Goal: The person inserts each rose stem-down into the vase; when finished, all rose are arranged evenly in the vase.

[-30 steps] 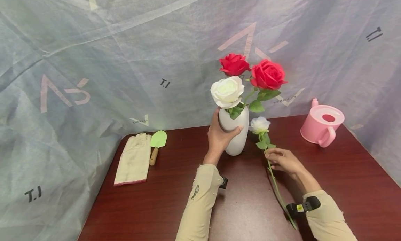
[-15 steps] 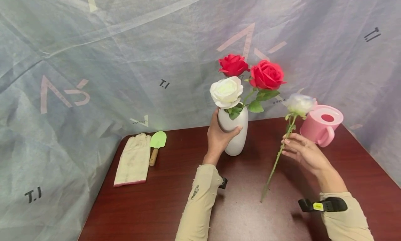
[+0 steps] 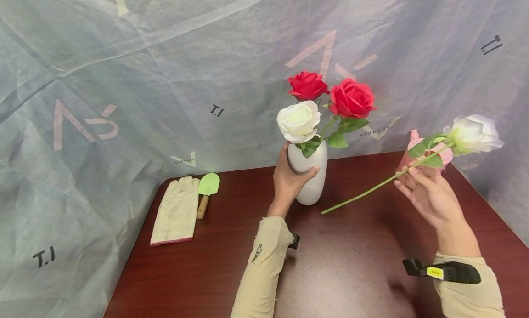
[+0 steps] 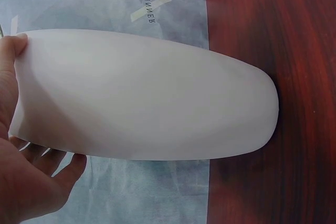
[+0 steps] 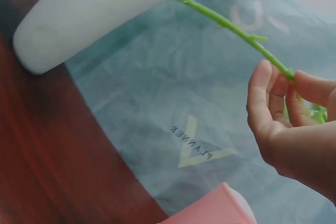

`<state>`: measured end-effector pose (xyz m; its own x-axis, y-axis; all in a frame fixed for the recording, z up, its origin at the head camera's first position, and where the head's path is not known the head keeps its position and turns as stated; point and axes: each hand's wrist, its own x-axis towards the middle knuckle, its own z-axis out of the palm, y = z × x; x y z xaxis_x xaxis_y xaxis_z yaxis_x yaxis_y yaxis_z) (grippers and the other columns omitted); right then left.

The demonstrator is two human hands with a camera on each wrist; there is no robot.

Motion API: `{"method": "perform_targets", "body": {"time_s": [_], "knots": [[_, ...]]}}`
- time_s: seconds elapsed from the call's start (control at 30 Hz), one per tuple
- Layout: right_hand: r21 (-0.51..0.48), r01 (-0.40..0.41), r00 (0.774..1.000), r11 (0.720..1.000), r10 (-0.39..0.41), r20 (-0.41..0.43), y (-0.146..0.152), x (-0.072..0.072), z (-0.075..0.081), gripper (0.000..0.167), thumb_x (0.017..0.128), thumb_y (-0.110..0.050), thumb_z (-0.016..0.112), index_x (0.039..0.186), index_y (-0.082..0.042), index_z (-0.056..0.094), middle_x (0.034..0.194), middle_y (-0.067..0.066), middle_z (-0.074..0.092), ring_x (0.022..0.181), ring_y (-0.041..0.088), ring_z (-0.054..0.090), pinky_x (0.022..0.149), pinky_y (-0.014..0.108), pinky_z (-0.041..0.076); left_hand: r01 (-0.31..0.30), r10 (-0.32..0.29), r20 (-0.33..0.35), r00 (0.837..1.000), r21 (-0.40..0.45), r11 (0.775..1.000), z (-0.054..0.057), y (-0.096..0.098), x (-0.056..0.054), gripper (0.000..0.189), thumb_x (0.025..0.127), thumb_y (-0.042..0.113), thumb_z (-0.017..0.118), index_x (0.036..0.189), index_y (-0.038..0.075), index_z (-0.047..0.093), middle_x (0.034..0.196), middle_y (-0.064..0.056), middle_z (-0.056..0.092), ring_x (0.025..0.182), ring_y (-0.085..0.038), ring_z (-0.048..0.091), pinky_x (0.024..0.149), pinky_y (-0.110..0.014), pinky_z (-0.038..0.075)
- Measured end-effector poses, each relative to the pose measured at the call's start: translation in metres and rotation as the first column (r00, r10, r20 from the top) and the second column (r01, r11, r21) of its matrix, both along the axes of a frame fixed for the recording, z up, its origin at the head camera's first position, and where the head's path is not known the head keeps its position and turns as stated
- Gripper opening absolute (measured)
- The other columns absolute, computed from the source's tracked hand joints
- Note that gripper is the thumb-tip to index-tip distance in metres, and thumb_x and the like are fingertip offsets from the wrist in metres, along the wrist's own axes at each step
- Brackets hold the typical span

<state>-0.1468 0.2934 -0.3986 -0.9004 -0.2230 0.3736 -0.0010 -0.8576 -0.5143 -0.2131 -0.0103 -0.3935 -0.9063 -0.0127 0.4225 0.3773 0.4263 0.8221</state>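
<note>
A white vase (image 3: 311, 182) stands upright on the table, with my left hand (image 3: 289, 182) gripping its upper part, thumb in front. In the left wrist view the fingers curl round the vase wall (image 4: 147, 95). Two red roses (image 3: 352, 98) and a white rose (image 3: 298, 121) stick out of its mouth. My right hand (image 3: 434, 198) pinches the green stem (image 5: 210, 14) of another white rose (image 3: 475, 134) between thumb and fingers. That rose is held up off the table, its bloom tilted to the right and its stem end pointing left toward the vase.
A pink watering can (image 3: 407, 159) stands behind my right hand, partly hidden by it and the rose. At the far left lie a pair of cream gloves (image 3: 177, 212) and a green trowel (image 3: 209, 184) with a wooden handle. A grey cloth (image 3: 165, 79) hangs behind the table (image 3: 330, 272).
My right hand has lifted the white rose off the table and moved right, tipping the bloom rightward and swinging the stem end up and left toward the vase. The left hand has stayed put.
</note>
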Motion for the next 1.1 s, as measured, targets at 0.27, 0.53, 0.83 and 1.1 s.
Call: {"method": "perform_targets", "body": {"time_s": [0.27, 0.53, 0.83, 1.1], "knots": [[-0.282, -0.081, 0.996, 0.956, 0.068, -0.057, 0.008, 0.0, 0.006, 0.042, 0.1, 0.001, 0.014, 0.105, 0.015, 0.054, 0.103, 0.027, 0.055, 0.105, 0.038, 0.051, 0.1, 0.047, 0.034, 0.0, 0.0, -0.003, 1.0, -0.005, 1.0, 0.0, 0.0, 0.0, 0.091, 0.069, 0.043, 0.079, 0.144, 0.033, 0.028, 0.128, 0.008, 0.049, 0.108, -0.011, 0.053, 0.083, -0.037, 0.047], [-0.479, -0.107, 0.994, 0.871, 0.104, -0.034, 0.008, -0.009, 0.027, 0.041, 0.101, -0.005, 0.017, 0.095, 0.017, 0.051, 0.104, 0.03, 0.05, 0.11, 0.039, 0.046, 0.095, 0.046, 0.035, 0.001, -0.001, -0.001, 1.0, -0.003, 1.0, 0.0, 0.0, 0.0, 0.091, 0.07, 0.044, 0.078, 0.145, 0.032, 0.027, 0.128, 0.007, 0.049, 0.108, -0.012, 0.052, 0.083, -0.038, 0.047], [-0.605, 0.049, 0.996, 0.795, 0.005, 0.086, -0.008, -0.014, 0.048, 0.03, 0.1, -0.002, 0.029, 0.089, 0.015, 0.052, 0.088, 0.031, 0.051, 0.098, 0.044, 0.05, 0.086, 0.051, 0.042, -0.002, 0.002, -0.002, 1.0, -0.001, 1.0, 0.0, 0.0, 0.001, 0.092, 0.069, 0.044, 0.079, 0.144, 0.034, 0.027, 0.127, 0.007, 0.051, 0.107, -0.011, 0.053, 0.082, -0.037, 0.047], [-0.543, 0.286, 0.956, 0.79, -0.202, 0.21, -0.028, -0.016, 0.066, 0.017, 0.095, 0.006, 0.039, 0.086, 0.012, 0.052, 0.08, 0.027, 0.052, 0.085, 0.043, 0.054, 0.082, 0.048, 0.046, -0.007, 0.007, 0.0, 1.0, -0.004, 1.0, 0.0, 0.0, 0.0, 0.091, 0.069, 0.044, 0.079, 0.144, 0.033, 0.028, 0.126, 0.007, 0.051, 0.106, -0.012, 0.054, 0.082, -0.037, 0.047]]}}
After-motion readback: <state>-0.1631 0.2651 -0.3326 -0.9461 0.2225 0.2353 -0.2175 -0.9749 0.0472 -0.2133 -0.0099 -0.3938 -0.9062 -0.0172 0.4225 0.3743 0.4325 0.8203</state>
